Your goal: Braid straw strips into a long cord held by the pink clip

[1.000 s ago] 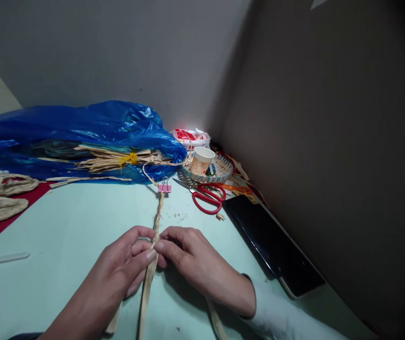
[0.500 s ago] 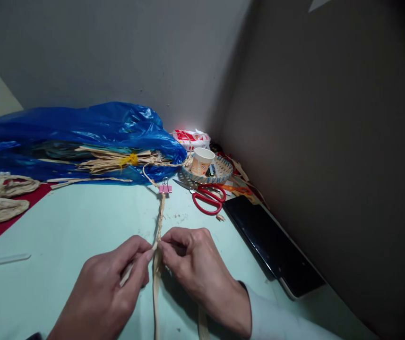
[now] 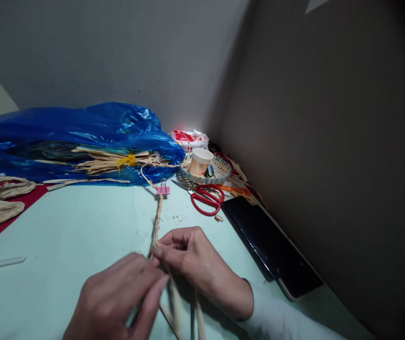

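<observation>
A narrow braid of pale straw-like strips (image 3: 158,215) runs toward me from a pink binder clip (image 3: 163,190). My right hand (image 3: 195,264) pinches the near end of the braid between thumb and fingertips. Just left of and below it, my left hand (image 3: 117,297) is slightly blurred, its thumb and fingers closed at a loose strip. Below the fingers several flat strips (image 3: 199,314) hang toward me, one smeared by motion. The left fingertips partly cover where the strips leave the braid.
Red-handled scissors (image 3: 207,200) lie beyond my right hand, near a woven basket (image 3: 226,169) with a paper cup (image 3: 201,160). A black tablet-like device (image 3: 269,241) lies at right. Behind is a blue plastic bag (image 3: 64,123) with a straw bundle (image 3: 106,163). Woven pieces (image 3: 0,212) sit at left.
My left hand has moved right and toward me, from the left of the braid to across the strips below it. A strip has swung right. My right hand keeps its pinch.
</observation>
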{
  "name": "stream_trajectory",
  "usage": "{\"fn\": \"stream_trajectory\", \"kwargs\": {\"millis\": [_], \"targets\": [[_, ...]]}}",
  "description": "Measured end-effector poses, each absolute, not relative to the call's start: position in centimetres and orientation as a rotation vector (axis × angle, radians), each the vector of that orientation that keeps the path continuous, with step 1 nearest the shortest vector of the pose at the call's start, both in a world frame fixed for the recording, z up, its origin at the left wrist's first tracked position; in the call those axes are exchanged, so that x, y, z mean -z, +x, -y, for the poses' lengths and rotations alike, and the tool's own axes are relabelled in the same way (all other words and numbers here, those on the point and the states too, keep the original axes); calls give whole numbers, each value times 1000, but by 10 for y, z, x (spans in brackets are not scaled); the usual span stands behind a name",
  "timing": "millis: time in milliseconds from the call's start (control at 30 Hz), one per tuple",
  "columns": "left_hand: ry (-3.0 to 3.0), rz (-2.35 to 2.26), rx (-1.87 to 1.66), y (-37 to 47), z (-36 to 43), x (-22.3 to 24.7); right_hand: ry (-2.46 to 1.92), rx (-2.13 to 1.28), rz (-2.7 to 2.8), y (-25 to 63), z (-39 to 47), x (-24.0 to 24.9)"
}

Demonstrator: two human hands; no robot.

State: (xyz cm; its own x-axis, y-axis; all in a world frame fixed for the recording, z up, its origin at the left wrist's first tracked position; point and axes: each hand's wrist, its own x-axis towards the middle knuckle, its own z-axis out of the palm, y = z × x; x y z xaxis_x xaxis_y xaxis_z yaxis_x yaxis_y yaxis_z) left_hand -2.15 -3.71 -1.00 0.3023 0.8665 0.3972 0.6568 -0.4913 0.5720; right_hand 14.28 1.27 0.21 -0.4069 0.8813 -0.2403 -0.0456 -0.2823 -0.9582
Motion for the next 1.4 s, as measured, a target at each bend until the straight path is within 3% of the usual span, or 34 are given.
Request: {"fn": "stream_trajectory", "kwargs": {"millis": [100, 233, 333, 933, 1200, 1400], "targets": [[1792, -1561, -938, -23, 20, -4, -1010, -1809, 1217, 142, -10, -7], [1216, -1242, -746, -25, 1, -3, -882, -1847, 1250, 140, -8, -7], [1092, -1174, -603, -27, -2, 3, -1011, -1654, 1463, 142, -7, -5], [1417, -1356, -612, -25, 3, -1, -1351, -1126, 2065, 152, -2, -17], [1500, -1555, -584, -17, 5, -4, -1737, -673, 2340, 146, 15, -33], [1500, -1566, -572, -16, 4, 0, -1226, -260, 2524, 140, 21, 0]]}}
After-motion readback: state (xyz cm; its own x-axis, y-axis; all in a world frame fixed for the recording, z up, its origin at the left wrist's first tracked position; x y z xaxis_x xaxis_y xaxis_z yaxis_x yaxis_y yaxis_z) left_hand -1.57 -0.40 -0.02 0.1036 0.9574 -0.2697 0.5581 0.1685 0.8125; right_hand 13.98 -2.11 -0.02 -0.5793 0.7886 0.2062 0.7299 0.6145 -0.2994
